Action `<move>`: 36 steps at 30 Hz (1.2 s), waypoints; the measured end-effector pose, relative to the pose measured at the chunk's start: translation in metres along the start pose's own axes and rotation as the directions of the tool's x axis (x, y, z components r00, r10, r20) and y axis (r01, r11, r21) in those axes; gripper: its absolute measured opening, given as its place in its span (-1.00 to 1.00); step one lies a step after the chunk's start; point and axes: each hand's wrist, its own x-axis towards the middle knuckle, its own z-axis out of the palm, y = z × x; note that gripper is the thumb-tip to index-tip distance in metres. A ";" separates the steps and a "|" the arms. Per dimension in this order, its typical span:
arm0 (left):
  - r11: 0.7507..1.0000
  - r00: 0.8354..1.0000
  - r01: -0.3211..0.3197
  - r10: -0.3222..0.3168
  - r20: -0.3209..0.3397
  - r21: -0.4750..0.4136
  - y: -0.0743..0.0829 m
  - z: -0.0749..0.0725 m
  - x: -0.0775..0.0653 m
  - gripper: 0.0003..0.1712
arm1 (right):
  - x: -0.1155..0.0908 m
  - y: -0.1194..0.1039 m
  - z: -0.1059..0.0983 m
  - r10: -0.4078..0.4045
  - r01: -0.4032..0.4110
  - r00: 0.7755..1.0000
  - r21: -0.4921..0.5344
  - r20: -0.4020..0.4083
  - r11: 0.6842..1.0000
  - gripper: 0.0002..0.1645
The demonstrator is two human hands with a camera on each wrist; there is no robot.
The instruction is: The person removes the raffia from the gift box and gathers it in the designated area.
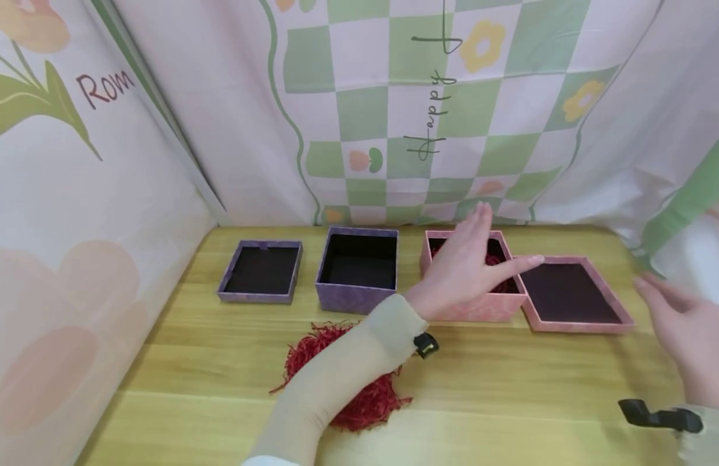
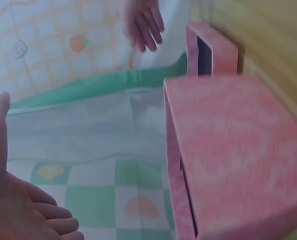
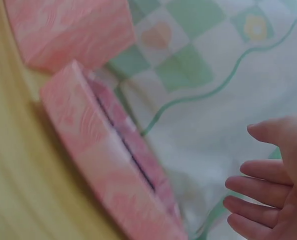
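Purple comes first along the far edge of the pale wooden tabletop [image 1: 510, 388]: a shallow purple cardboard lid [image 1: 261, 271] lies with its dark inside facing up, nearest the far left corner. Just beside it, to its right, stands a deeper purple cardboard box [image 1: 356, 270], open, with a dark inside. Nearer the front edge, in front of this box, lies a loose heap of red shredded paper [image 1: 371, 398], partly covered by a cream sleeve [image 1: 342, 375].

That sleeve leads to the left hand [image 1: 465, 263], which reaches across the middle of the tabletop and hovers over an open pink cardboard box [image 1: 484, 309] at the far edge, right of centre. Its grip is released: the fingers lie straight and spread, the thumb pointing right, and they hold nothing. Some red shredded paper shows inside the pink box beneath the palm. Whether the palm touches the paper cannot be told.

Touching the pink box on its right lies a shallow pink cardboard lid [image 1: 575, 298], dark inside up. Further right, near the right edge, the right hand [image 1: 682, 327] hangs above the tabletop with fingers relaxed, its grip released too, close to the pink lid but apart from it.

Patterned cloth [image 1: 394, 116] with green checks and flowers hangs behind the tabletop.
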 end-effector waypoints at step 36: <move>0.800 0.965 0.111 -0.229 0.129 0.589 -0.081 0.025 0.001 0.53 | -0.033 -0.135 0.078 -0.579 0.614 0.754 -0.017 0.311 0.789 -0.13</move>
